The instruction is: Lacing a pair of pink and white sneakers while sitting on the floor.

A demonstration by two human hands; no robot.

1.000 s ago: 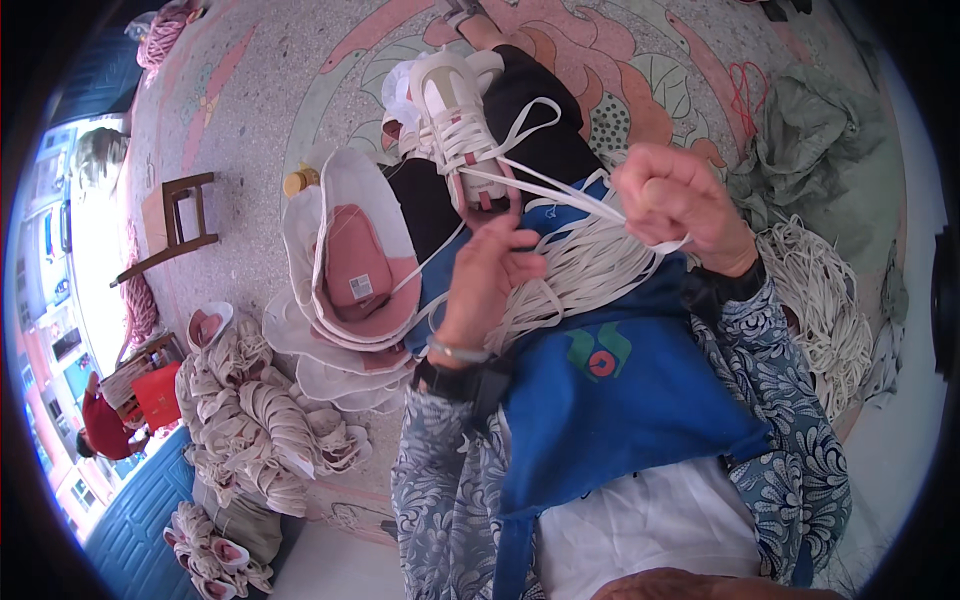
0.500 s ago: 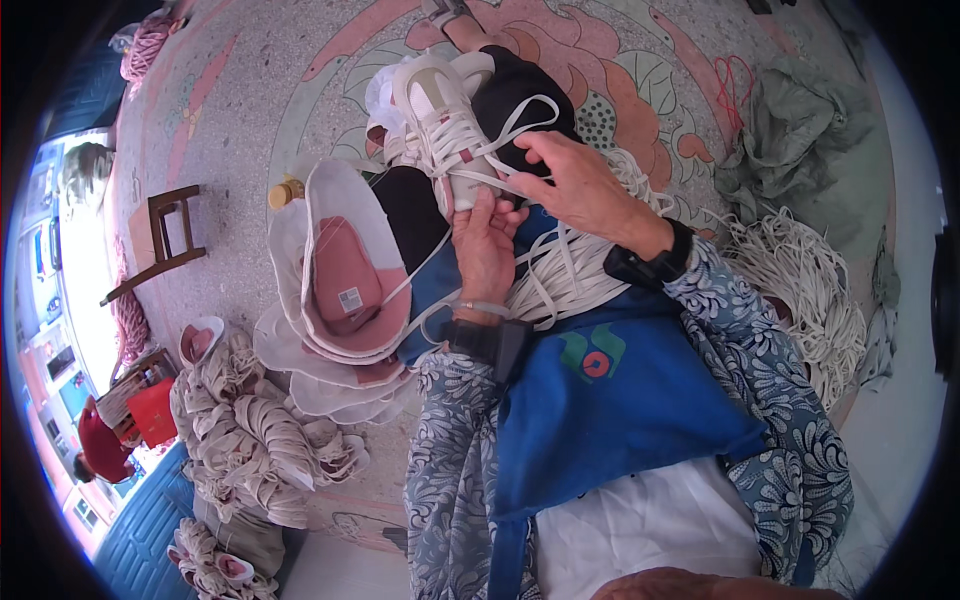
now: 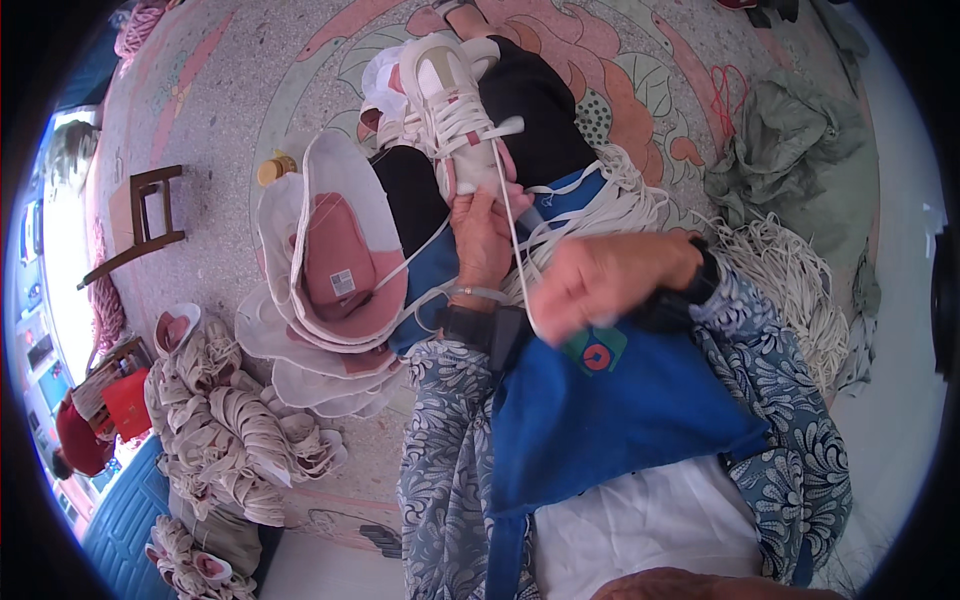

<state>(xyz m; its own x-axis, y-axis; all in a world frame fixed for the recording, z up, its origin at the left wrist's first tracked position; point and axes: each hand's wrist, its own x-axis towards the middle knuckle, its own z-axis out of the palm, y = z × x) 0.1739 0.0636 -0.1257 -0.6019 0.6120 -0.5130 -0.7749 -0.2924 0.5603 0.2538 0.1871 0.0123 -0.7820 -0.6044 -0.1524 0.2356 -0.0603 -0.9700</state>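
A white and pink shoe upper (image 3: 455, 110) lies across my lap, its eyelets partly threaded with lace. My left hand (image 3: 482, 238) grips its near end, fingers closed on the edge. A white shoelace (image 3: 511, 220) runs taut from the upper down to my right hand (image 3: 605, 283), which is closed on it and blurred by motion. Under my hands a bundle of loose white laces (image 3: 625, 205) lies over my blue apron (image 3: 620, 420). To the left of my left hand, a stack of white and pink shoe uppers (image 3: 345, 250) rests against my leg.
Bundled laced uppers (image 3: 235, 430) lie on the floor at left, near a small wooden stool (image 3: 150, 225) and a yellow-capped container (image 3: 275, 169). More white laces (image 3: 790, 290) and a grey-green cloth (image 3: 785, 150) are at right. A person in red (image 3: 82, 430) is at far left.
My right hand has moved from beside the upper down toward my apron, drawing the lace straight. The loop that stood out at the upper's right has shrunk. My left hand keeps its hold.
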